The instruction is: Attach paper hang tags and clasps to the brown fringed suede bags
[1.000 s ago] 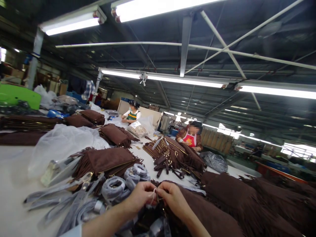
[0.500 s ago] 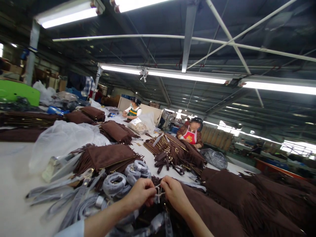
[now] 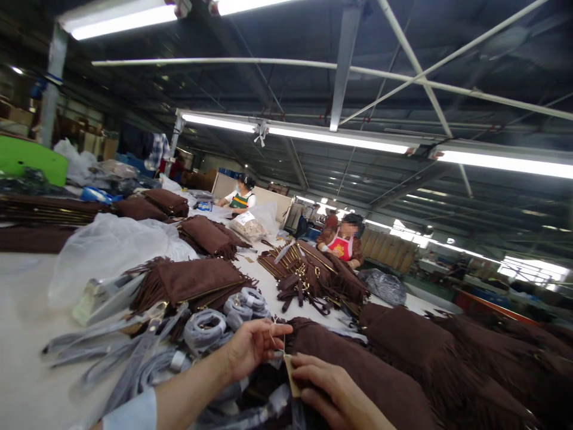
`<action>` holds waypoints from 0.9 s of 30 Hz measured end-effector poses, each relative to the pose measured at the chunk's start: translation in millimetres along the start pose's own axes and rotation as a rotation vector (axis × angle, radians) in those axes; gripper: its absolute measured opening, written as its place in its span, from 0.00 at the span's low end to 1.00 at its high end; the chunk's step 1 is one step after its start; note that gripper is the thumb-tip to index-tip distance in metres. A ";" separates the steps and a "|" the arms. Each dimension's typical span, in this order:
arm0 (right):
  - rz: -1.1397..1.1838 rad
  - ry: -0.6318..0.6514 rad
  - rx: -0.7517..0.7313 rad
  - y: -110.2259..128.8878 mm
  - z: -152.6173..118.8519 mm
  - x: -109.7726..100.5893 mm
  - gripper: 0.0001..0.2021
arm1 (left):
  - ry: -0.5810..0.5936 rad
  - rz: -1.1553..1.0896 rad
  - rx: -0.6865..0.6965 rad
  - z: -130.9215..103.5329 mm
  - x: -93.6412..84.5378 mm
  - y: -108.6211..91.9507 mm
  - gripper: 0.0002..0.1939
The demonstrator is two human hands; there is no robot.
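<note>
My left hand [image 3: 254,346] has its thumb and fingers around a thin white string [image 3: 278,335] just past the coiled straps. From that string hangs a tan tag [image 3: 292,376], which the fingers of my right hand [image 3: 329,385] hold at its right side. Beside and beyond both hands lies a brown suede bag [image 3: 353,364] with a fringe. Under my left forearm are straps wrapped in grey film [image 3: 203,330]. What lies below the tag is dark and partly hidden.
Stacked brown fringed bags [image 3: 197,280] and a clear plastic bag [image 3: 111,245] lie to the left. More bags [image 3: 416,334] are piled at right. Bags with gold zippers and clasps [image 3: 308,269] lie ahead. Two people sit across the white table [image 3: 22,334].
My hands have moved apart from their pinch at the string. The left fingers have spread somewhat, and my right hand has dropped lower onto the tag, which now shows.
</note>
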State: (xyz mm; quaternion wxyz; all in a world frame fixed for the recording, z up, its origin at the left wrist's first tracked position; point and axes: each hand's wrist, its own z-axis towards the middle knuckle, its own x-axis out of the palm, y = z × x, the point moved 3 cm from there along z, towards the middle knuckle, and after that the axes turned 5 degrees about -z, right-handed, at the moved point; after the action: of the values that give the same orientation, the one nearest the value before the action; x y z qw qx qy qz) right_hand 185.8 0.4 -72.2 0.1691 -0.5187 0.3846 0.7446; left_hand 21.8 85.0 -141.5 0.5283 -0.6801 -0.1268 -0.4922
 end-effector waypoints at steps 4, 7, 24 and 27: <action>-0.116 0.017 0.002 -1.2 4.8 8.4 0.21 | 0.024 0.140 -0.010 -1.6 -1.4 1.7 0.08; -0.048 0.044 -0.087 -3.3 8.0 13.8 0.21 | -0.087 0.243 0.029 -2.3 -7.6 4.4 0.14; -0.166 -0.151 0.268 -13.1 68.2 -1.7 0.19 | -0.010 1.063 0.173 5.1 14.8 -7.6 0.15; -0.056 -0.123 0.251 -18.9 63.0 -0.7 0.25 | 0.044 1.298 0.272 0.1 27.0 -20.6 0.07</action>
State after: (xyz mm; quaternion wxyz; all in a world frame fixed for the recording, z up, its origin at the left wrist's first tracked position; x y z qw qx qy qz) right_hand 157.9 59.9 -68.7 0.2765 -0.4576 0.4489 0.7160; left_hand 20.7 84.2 -107.6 0.8013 -0.5353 0.2585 -0.0675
